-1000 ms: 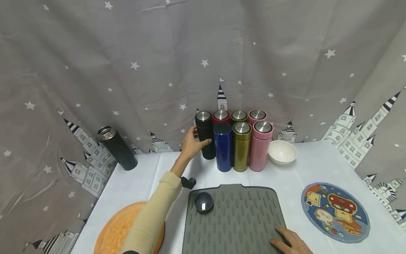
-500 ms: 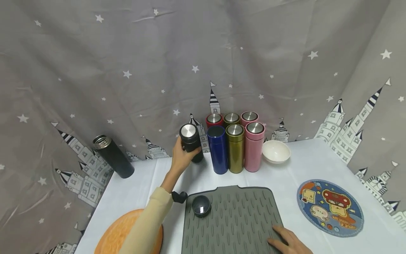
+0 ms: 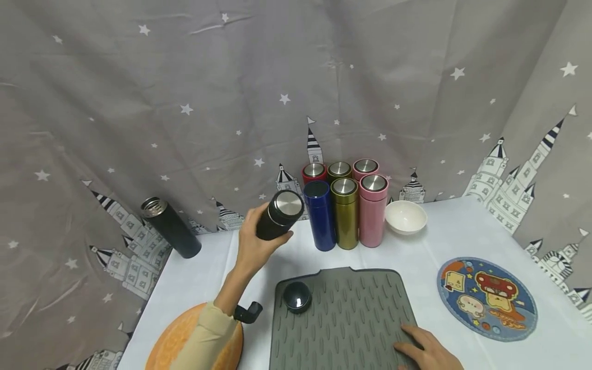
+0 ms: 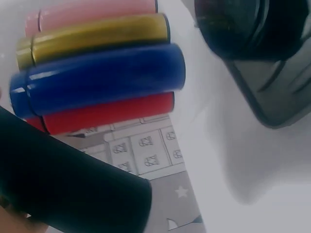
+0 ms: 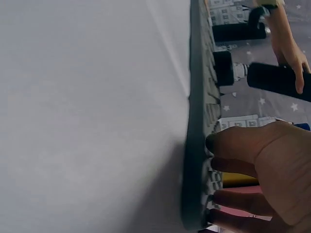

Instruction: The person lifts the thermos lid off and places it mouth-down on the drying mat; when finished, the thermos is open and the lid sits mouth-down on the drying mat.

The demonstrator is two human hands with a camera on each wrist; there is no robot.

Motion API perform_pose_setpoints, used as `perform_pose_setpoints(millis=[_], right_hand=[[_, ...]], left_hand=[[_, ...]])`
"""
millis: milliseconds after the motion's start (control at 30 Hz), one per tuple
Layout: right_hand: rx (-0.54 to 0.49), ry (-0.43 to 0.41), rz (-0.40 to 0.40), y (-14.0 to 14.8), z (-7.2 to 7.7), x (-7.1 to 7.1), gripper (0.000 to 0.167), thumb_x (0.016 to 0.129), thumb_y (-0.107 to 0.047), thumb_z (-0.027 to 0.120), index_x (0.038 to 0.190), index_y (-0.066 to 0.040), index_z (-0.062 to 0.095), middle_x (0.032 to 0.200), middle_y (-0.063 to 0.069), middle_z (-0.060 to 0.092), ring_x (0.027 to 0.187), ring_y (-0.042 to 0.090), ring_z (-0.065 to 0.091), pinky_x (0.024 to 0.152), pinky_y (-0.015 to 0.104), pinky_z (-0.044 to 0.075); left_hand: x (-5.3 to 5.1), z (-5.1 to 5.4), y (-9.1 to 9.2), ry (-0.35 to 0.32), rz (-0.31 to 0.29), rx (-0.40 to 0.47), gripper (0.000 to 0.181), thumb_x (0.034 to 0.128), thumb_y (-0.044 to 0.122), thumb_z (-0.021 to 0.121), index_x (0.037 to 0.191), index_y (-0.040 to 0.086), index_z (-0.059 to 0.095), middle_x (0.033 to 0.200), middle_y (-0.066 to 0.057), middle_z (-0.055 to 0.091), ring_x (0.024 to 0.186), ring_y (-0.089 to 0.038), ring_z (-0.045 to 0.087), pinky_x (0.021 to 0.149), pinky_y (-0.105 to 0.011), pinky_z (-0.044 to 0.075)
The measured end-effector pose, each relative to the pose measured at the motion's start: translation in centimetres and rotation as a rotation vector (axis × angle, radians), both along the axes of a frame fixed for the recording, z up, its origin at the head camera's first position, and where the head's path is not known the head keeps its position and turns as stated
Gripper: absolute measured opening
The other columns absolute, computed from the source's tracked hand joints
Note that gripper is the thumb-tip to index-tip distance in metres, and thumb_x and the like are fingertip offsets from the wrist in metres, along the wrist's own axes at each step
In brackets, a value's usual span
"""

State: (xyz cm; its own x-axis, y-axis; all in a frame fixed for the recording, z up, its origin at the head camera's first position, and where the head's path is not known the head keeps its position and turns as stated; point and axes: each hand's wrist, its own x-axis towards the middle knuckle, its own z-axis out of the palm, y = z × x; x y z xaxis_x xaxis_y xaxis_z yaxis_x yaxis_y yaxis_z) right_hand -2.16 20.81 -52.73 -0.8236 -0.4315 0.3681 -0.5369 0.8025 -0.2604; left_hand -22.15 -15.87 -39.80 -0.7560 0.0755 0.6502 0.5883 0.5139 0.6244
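Note:
My left hand [image 3: 254,246] grips a black thermos bottle [image 3: 277,216] with a steel-topped lid, raised off the table and tilted. In the left wrist view that bottle's dark body [image 4: 77,179] slants across the lower left. Fingers of my right hand [image 3: 427,347] rest on the right edge of the grey ridged mat [image 3: 344,318]; in the right wrist view they are extended against the mat's edge [image 5: 194,145]. A round, glossy black cap-like piece [image 3: 297,297] sits on the mat's far left corner. An uncapped black bottle [image 3: 171,226] stands at the far left.
Beyond the mat stand several lidded bottles: a blue one [image 3: 320,218], gold [image 3: 346,216], pink [image 3: 372,213] and red [image 3: 314,173] among them. A white bowl [image 3: 406,217] is to their right. Round mats, orange [image 3: 171,339] and blue-patterned [image 3: 487,298], lie either side.
My left hand has taken the black lidded bottle from the left end of the group, moved it left, then lifted and tilted it nearer. My right hand has stayed at the mat's edge.

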Motion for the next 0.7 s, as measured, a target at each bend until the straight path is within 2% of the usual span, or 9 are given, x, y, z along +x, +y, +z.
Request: perform_pose_setpoints(millis=[167, 233, 300, 367, 533, 600, 700], right_hand=[[0.039, -0.323, -0.111, -0.7, 1.9, -0.1, 0.032, 0.08, -0.047, 0.08, 0.1, -0.022, 0.077, 0.124, 0.007, 0.061, 0.11, 0.031, 0.06, 0.081, 0.042, 0.056], [0.013, -0.42, -0.156, -1.1, 2.9, -0.5, 0.032, 0.078, -0.044, 0.082, 0.1, -0.021, 0.077, 0.122, 0.006, 0.062, 0.11, 0.03, 0.061, 0.084, 0.045, 0.055], [-0.029, -0.479, -0.189, -1.4, 3.9, -1.0, 0.034, 0.076, -0.041, 0.084, 0.101, -0.018, 0.076, 0.117, 0.004, 0.064, 0.108, 0.03, 0.062, 0.085, 0.048, 0.054], [-0.069, -0.486, -0.214, -1.8, 4.9, -1.4, 0.039, 0.076, -0.04, 0.085, 0.104, -0.015, 0.075, 0.113, 0.004, 0.066, 0.106, 0.03, 0.064, 0.087, 0.05, 0.053], [-0.222, -0.328, -0.217, -2.7, 8.0, -2.1, 0.051, 0.082, -0.042, 0.081, 0.12, -0.01, 0.068, 0.116, 0.005, 0.068, 0.104, 0.027, 0.066, 0.085, 0.047, 0.054], [-0.329, -0.302, -0.195, -3.3, 9.4, -2.5, 0.054, 0.085, -0.043, 0.078, 0.128, -0.012, 0.064, 0.12, 0.003, 0.067, 0.103, 0.022, 0.067, 0.081, 0.041, 0.056], [-0.524, -0.326, -0.118, -4.2, 11.2, -3.0, 0.054, 0.089, -0.04, 0.076, 0.135, -0.017, 0.058, 0.123, 0.0, 0.066, 0.098, 0.015, 0.068, 0.072, 0.032, 0.057]], left_hand=[[2.9, 0.2, 0.4, 0.021, -0.044, -0.073, 0.08, 0.0655, 0.024, 0.094, 0.138, 0.024, 0.06, 0.121, -0.002, 0.058, 0.109, -0.021, 0.055, 0.089, -0.045, 0.045], [3.9, 0.3, 0.6, 0.017, -0.067, -0.1, 0.08, 0.0656, 0.023, 0.095, 0.138, 0.023, 0.06, 0.122, -0.001, 0.057, 0.109, -0.021, 0.055, 0.089, -0.045, 0.046], [4.7, 0.4, 0.9, 0.016, -0.083, -0.128, 0.081, 0.0654, 0.023, 0.095, 0.138, 0.022, 0.06, 0.123, -0.001, 0.057, 0.109, -0.021, 0.056, 0.089, -0.046, 0.047], [5.6, 0.5, 1.2, 0.022, -0.086, -0.165, 0.082, 0.0645, 0.022, 0.095, 0.139, 0.021, 0.06, 0.123, -0.001, 0.057, 0.11, -0.021, 0.056, 0.09, -0.047, 0.045], [7.7, 0.5, 2.0, 0.1, -0.061, -0.262, 0.083, 0.0575, 0.023, 0.097, 0.131, 0.011, 0.059, 0.118, -0.004, 0.062, 0.106, -0.022, 0.058, 0.089, -0.048, 0.043], [8.4, 0.5, 2.4, 0.142, -0.052, -0.297, 0.08, 0.0555, 0.024, 0.096, 0.124, 0.009, 0.058, 0.116, -0.004, 0.064, 0.104, -0.022, 0.059, 0.087, -0.047, 0.043], [9.4, 0.3, 3.0, 0.199, -0.056, -0.347, 0.075, 0.055, 0.025, 0.095, 0.119, 0.009, 0.059, 0.114, -0.002, 0.065, 0.105, -0.021, 0.06, 0.086, -0.046, 0.044]])
